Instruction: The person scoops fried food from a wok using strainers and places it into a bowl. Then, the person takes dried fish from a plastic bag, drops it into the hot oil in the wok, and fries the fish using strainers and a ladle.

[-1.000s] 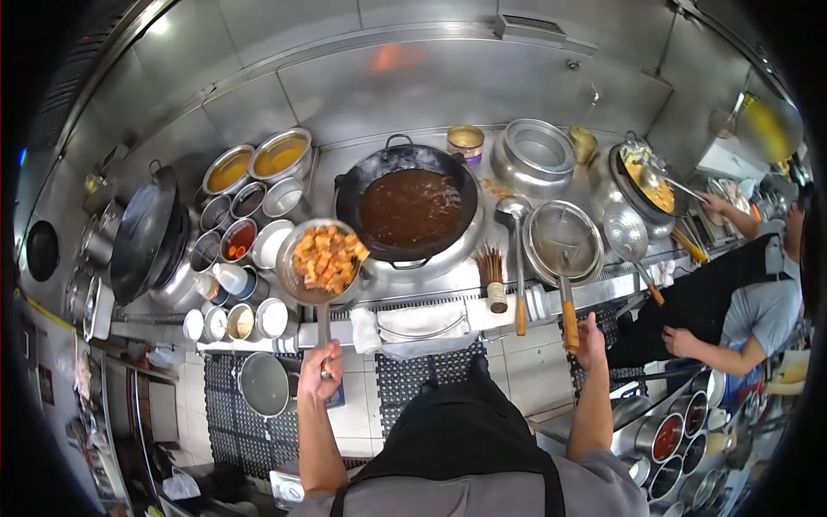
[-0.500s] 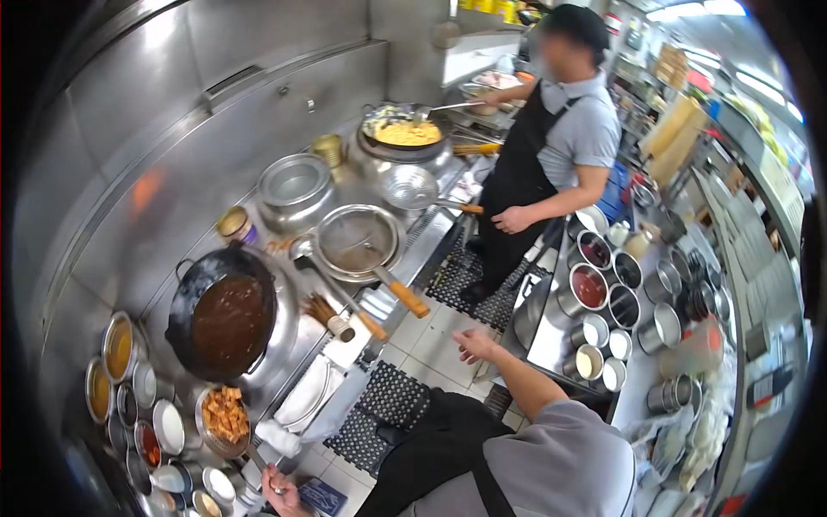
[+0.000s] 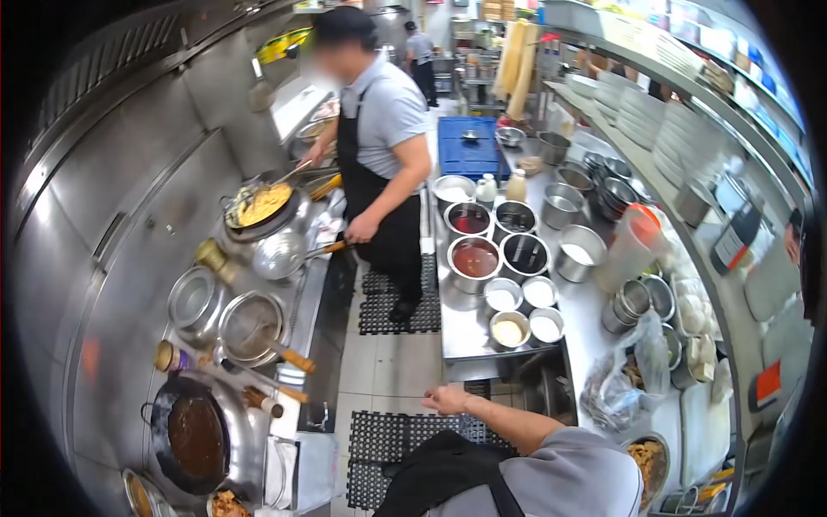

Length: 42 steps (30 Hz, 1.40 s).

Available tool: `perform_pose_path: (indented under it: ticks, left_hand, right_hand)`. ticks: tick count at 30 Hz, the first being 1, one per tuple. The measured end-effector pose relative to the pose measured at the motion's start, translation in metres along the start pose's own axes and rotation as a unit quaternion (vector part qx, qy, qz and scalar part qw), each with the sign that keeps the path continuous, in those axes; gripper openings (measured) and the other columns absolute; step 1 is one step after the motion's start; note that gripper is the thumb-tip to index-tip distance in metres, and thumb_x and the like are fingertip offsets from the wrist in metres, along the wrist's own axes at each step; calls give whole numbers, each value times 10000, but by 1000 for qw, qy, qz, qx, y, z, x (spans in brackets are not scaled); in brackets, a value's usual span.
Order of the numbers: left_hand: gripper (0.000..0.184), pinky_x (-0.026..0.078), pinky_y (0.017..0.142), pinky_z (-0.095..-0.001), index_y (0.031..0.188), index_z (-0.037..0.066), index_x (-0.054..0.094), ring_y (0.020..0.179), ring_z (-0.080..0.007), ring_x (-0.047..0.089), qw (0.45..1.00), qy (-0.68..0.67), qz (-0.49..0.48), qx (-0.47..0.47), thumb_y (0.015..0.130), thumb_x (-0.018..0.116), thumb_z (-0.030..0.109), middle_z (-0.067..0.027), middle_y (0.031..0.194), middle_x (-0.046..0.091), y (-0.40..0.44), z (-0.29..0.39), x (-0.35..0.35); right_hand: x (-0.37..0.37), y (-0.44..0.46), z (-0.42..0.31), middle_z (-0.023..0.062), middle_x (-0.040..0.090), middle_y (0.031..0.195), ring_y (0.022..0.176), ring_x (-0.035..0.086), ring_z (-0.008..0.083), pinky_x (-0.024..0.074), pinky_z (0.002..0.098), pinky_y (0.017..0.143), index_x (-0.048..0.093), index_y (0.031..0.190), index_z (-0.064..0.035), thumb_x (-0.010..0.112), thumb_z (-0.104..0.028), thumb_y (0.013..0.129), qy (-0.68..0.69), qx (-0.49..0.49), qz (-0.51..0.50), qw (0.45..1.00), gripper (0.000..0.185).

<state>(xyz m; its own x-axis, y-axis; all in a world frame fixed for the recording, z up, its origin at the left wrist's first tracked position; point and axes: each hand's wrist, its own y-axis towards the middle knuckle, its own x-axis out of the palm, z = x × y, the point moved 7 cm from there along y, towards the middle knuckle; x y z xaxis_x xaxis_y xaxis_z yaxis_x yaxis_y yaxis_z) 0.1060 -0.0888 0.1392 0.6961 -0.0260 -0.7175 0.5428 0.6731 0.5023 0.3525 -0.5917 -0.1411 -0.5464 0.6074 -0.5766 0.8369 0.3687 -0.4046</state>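
My right hand [image 3: 444, 399] hangs over the floor between the stove and the prep counter, its fingers loosely bent and nothing visible in them. Below the frame's edge, my left hand is out of sight. At bottom left a strainer of fried brown pieces [image 3: 228, 504] shows only in part. Beside it a black wok [image 3: 158, 452] holds dark brown sauce [image 3: 196, 438]. A fine-mesh strainer [image 3: 250, 327] with a wooden handle rests over a pot farther along the stove.
A co-worker [image 3: 383, 138] stands at the far wok of yellow food [image 3: 263, 205], holding a utensil and a perforated ladle [image 3: 278, 255]. Metal pots of sauces [image 3: 475, 258] crowd the right counter [image 3: 461, 323]. Stacked plates [image 3: 642, 121] line a shelf. Black mats [image 3: 366, 448] cover floor parts.
My view has swung to the right, showing more of the counter and shelves. My left hand, which was gripping a handle by the fried pieces, has left the view.
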Motion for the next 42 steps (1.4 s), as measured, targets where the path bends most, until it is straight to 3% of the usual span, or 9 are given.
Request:
perform_pose_path:
  ticks: [1, 3, 6, 10, 15, 21, 34, 38, 42]
  left_hand:
    - [343, 537, 695, -409, 992, -44, 641, 758, -298, 652, 993, -93, 14, 64, 950, 673, 295, -156, 872, 692, 8, -72, 64]
    - [151, 394, 454, -205, 968, 40, 530, 523, -79, 447, 954, -228, -43, 190, 995, 571, 183, -1, 722, 509, 12, -54, 165]
    - [168, 407, 450, -235, 938, 65, 527, 569, -106, 530, 871, -311, -370, -91, 964, 597, 216, -32, 761, 543, -86, 111, 233]
    - [273, 496, 671, -393, 961, 25, 577, 718, -205, 574, 811, -307, -455, 202, 995, 559, 296, -91, 775, 583, -237, 243, 298]
    - [429, 480, 720, -398, 878, -21, 589, 703, -278, 570, 618, -275, -675, 295, 1043, 475, 358, -183, 749, 599, -368, 381, 286]
    - [471, 454, 633, -378, 805, -20, 599, 622, -198, 514, 574, -257, -683, 372, 1000, 554, 406, -164, 681, 557, -366, 440, 265]
    - [357, 409, 530, -340, 714, 55, 448, 580, -138, 418, 407, -275, -783, 382, 856, 728, 227, -37, 595, 481, -358, 435, 360]
    - [216, 409, 533, -291, 830, 69, 549, 574, -83, 459, 323, -238, -794, 457, 858, 728, 187, 6, 609, 496, -358, 482, 360]
    - [158, 384, 509, -287, 895, 69, 613, 548, -87, 451, 247, -246, -796, 495, 875, 717, 187, 13, 594, 506, -363, 534, 342]
  right_hand:
    - [5, -13, 12, 155, 735, 908, 746, 737, 218, 576, 367, 722, 641, 1177, -25, 536, -387, 998, 35, -25, 15, 999, 418]
    - [-5, -53, 12, 123, 725, 846, 697, 723, 196, 577, 339, 679, 646, 1070, 2, 563, -248, 995, 143, -24, 39, 989, 274]
    - [-23, -111, 21, 90, 705, 780, 645, 691, 149, 559, 294, 598, 641, 936, 16, 576, -166, 991, 263, -23, 76, 961, 201]
    - [-81, -211, 57, 52, 632, 638, 552, 598, 115, 494, 287, 541, 617, 798, 0, 656, -269, 956, 270, 43, 263, 925, 314]
    - [-175, -351, 21, 9, 427, 521, 513, 348, 88, 318, 316, 459, 479, 608, -26, 682, -259, 939, 204, -25, 515, 832, 453]
    - [-174, -367, 78, 11, 389, 512, 537, 347, 65, 326, 324, 460, 446, 605, -26, 662, -213, 926, 212, 46, 615, 758, 430]
    - [-161, -260, 57, 85, 493, 568, 516, 437, 138, 423, 336, 499, 495, 692, -40, 695, -165, 879, 173, 123, 521, 827, 301]
    - [-207, -294, 29, 162, 646, 931, 822, 667, 277, 554, 366, 777, 599, 1179, -28, 646, -98, 878, 122, 116, 569, 805, 312]
    - [-206, -355, 21, 178, 670, 1077, 1002, 645, 363, 528, 432, 873, 643, 1132, -31, 589, -115, 904, 17, 252, 556, 792, 249]
